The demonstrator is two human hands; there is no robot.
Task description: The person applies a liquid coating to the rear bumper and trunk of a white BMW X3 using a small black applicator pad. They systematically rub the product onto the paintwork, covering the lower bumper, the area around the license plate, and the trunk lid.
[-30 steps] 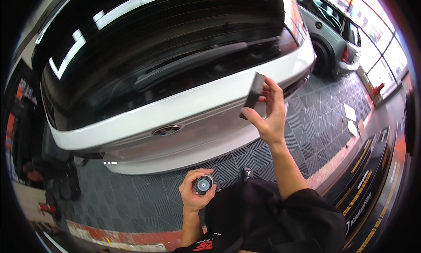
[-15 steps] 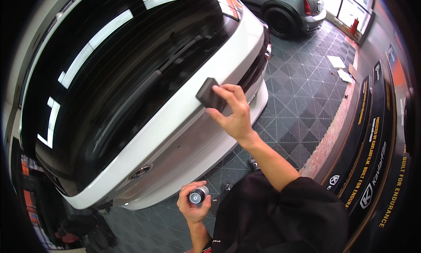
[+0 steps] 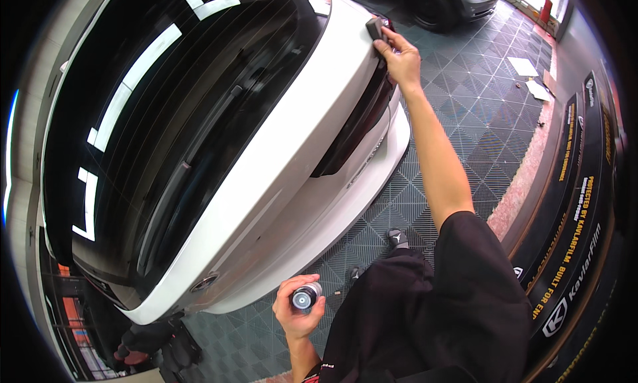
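With outstretched arm, my right hand (image 3: 404, 61) grips a small dark block, like an applicator sponge (image 3: 374, 29), at the upper far corner of the white car's rear (image 3: 259, 177). The block is at the paint beside the tail light (image 3: 362, 117); whether it presses on the surface is hard to tell. Low in the middle, my left hand (image 3: 292, 320) is wrapped round a small bottle (image 3: 304, 298) with a dark rim, its round pale end facing up. That hand stays apart from the car body.
The car's dark rear window (image 3: 166, 117) with its wiper (image 3: 166, 203) fills the left. A grey car (image 3: 465, 1) stands at the far right on grey tiled floor (image 3: 458, 104). Papers (image 3: 523, 67) lie near the right wall, with printed black panels (image 3: 571, 250) nearer me.
My right hand has carried the dark block away and to the right, from the middle of the tailgate to its far corner. The left hand with the bottle has barely moved.
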